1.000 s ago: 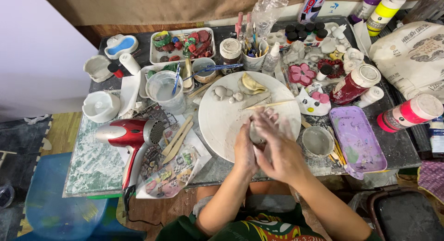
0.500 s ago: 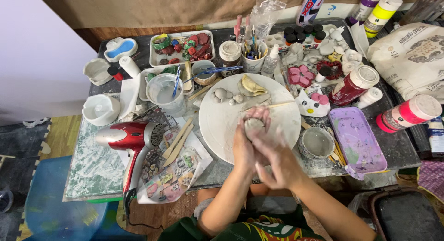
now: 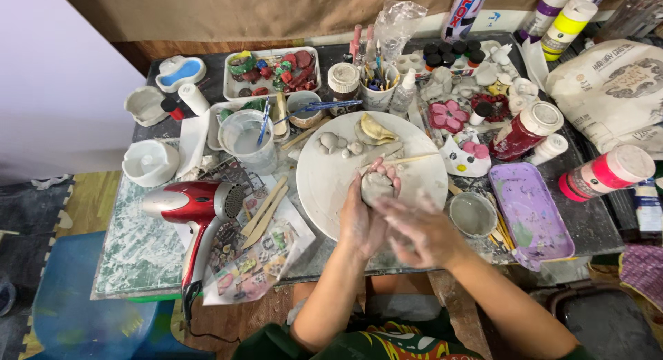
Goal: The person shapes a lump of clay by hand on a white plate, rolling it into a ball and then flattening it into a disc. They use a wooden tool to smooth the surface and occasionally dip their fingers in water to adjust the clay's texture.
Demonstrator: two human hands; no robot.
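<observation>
My left hand [image 3: 360,218] cups a grey lump of clay [image 3: 377,186] over the round white board [image 3: 324,187]. My right hand [image 3: 421,230], dusted with clay, hovers just beside and below the lump with fingers spread and blurred. Small clay pieces [image 3: 336,143] and a folded yellowish clay shape [image 3: 376,128] lie at the board's far edge. A thin wooden stick [image 3: 407,160] rests across the board beyond my fingers.
A red hair dryer [image 3: 190,204] and wooden tools [image 3: 262,209] lie left of the board. A cup of water [image 3: 245,139], a purple tray [image 3: 530,211], a small bowl [image 3: 472,213], paint bottles [image 3: 604,173], moulds and a brush jar [image 3: 378,90] crowd the table.
The clay lump has stayed between my hands while they worked it. My right hand has slid off the lump toward me, and my left hand now cups it alone.
</observation>
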